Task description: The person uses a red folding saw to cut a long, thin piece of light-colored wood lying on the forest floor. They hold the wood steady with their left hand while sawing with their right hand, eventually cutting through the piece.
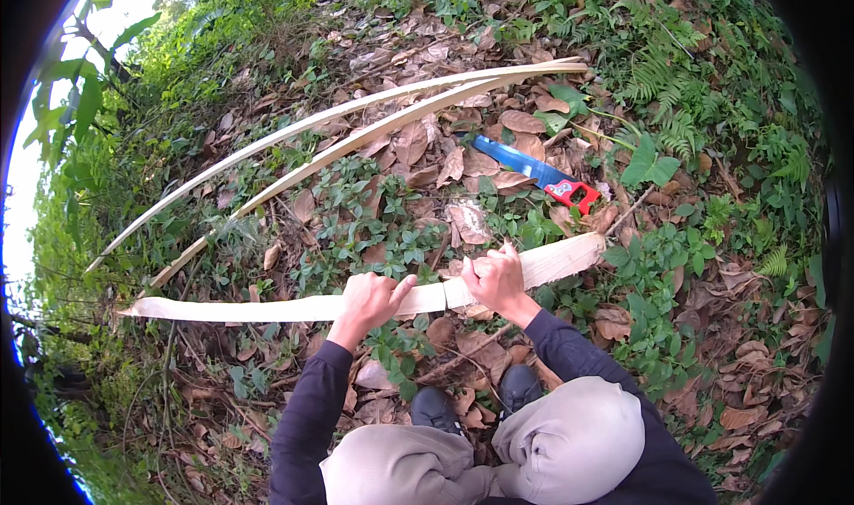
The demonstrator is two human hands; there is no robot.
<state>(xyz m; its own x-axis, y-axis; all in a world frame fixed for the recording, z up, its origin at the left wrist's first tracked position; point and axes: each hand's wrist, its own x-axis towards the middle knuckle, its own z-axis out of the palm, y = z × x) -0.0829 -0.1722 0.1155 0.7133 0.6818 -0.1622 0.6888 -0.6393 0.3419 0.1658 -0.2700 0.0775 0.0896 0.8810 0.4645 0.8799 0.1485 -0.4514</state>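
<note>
A long, pale wooden plank (240,309) lies crosswise in front of my knees, its right end wider and rough-edged. My left hand (372,298) is closed around it left of the middle, thumb pointing right along the wood. My right hand (496,280) grips it a short way to the right, fingers curled over the top. Between my hands a thin dark line (445,297) runs across the plank, like a cut or crack; how deep it goes I cannot tell. The palms and the undersides of the fingers are hidden.
A handsaw (525,164) with a blue blade and red handle rests on dry leaves beyond the plank. Two long, thin wooden strips (356,137) stretch across the far left, meeting at their right ends. Ferns (663,82) and low plants surround them. My dark shoes (436,409) stand close below.
</note>
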